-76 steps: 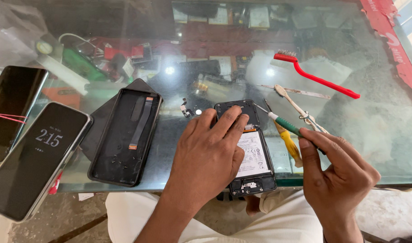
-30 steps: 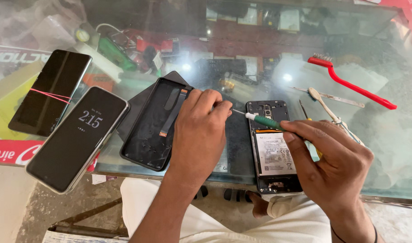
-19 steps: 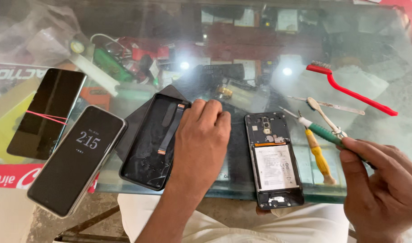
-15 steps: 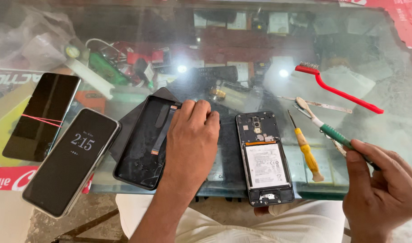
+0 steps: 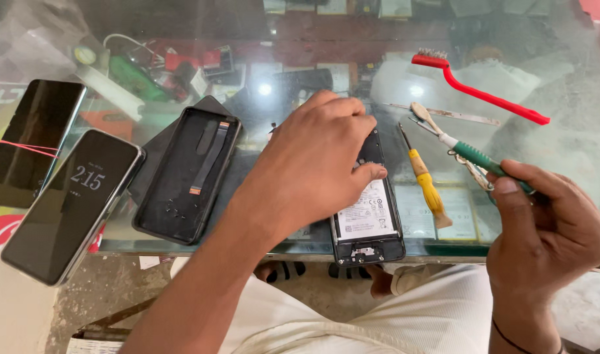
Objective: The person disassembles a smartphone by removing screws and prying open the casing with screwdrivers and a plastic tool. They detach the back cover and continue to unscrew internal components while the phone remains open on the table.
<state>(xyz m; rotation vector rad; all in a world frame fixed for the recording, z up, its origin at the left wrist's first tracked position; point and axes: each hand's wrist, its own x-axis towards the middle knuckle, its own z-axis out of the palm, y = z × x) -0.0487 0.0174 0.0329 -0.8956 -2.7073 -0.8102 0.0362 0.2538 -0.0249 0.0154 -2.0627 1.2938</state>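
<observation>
An opened phone with its white battery showing lies on the glass counter near the front edge. My left hand rests on its upper part, fingers curled over the top and thumb against the battery. My right hand is raised to the right of it and holds a green-handled screwdriver with its tip pointing up and left. A black back cover with a flex cable lies left of my left hand.
A yellow screwdriver, metal tweezers and a red brush lie on the glass counter to the right. Two other phones lie at the left edge, one with its screen lit.
My left hand moved from the black back cover to the right onto the opened phone. My right hand stayed at the right with the green screwdriver.
</observation>
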